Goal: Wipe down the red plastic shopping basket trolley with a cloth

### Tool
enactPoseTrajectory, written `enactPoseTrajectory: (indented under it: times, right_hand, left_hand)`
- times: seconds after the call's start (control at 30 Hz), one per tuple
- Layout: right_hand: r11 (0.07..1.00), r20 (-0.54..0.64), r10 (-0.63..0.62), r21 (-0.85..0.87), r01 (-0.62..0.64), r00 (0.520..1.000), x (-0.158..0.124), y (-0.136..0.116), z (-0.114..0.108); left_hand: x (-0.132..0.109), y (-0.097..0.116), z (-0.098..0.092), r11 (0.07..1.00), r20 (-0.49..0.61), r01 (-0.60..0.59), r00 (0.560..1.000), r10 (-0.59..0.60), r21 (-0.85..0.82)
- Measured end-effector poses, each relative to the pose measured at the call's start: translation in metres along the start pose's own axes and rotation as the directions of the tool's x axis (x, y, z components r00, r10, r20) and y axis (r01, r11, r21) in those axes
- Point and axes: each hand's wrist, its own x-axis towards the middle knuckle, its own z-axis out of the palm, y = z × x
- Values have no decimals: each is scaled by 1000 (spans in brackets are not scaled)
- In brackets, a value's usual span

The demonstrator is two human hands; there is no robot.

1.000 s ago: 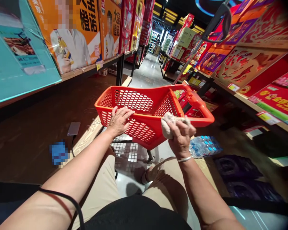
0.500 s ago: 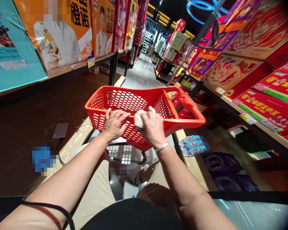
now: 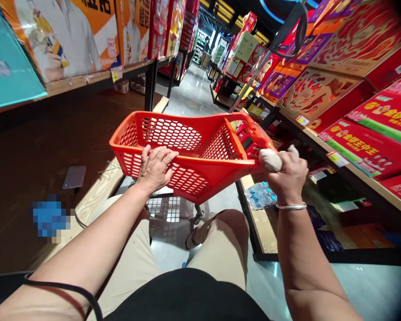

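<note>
A red plastic shopping cart [image 3: 200,180] with honeycomb-holed walls stands in front of me, its basket bare inside. My left hand [image 3: 155,169] grips its near rim, fingers bent over the top edge. At the cart's right end, by the handle corner, my right hand [image 3: 289,176] is closed around a white cloth [image 3: 271,159] that bunches out on both sides of the fist. The cloth lies against the corner of the red frame [image 3: 254,166].
Shelves with gift boxes [image 3: 370,147] line the right, and orange cartons [image 3: 100,35] the left. Shrink-wrapped water bottles [image 3: 261,196] lie on the low right shelf. A pale flat device [image 3: 75,177] rests on the low left shelf. A tiled aisle [image 3: 190,91] runs ahead.
My right hand has slid the cloth along the near rim, from its middle to the handle corner at right. My left hand keeps its place on the rim. The view has shifted slightly.
</note>
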Motion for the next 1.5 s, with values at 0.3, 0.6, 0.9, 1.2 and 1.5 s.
enactPoseTrajectory:
  times: [0.3, 0.6, 0.9, 1.2, 1.5]
  right_hand:
    - [975, 120, -82, 214, 55, 989, -121, -82, 82]
    - [945, 182, -103, 326, 39, 978, -130, -82, 77]
    - [943, -6, -169, 290, 164, 986, -127, -107, 99]
    - [935, -69, -148, 316, 162, 987, -84, -70, 53]
    - [947, 83, -231, 249, 204, 969, 17, 44, 20]
  left_hand:
    - [16, 26, 3, 997, 24, -63, 998, 64, -39]
    - [19, 18, 9, 998, 31, -39, 999, 40, -41]
    - [11, 15, 4, 996, -12, -92, 996, 92, 3]
    - [11, 7, 2, 997, -30, -73, 997, 73, -7]
    - [17, 4, 3, 995, -7, -90, 996, 90, -39]
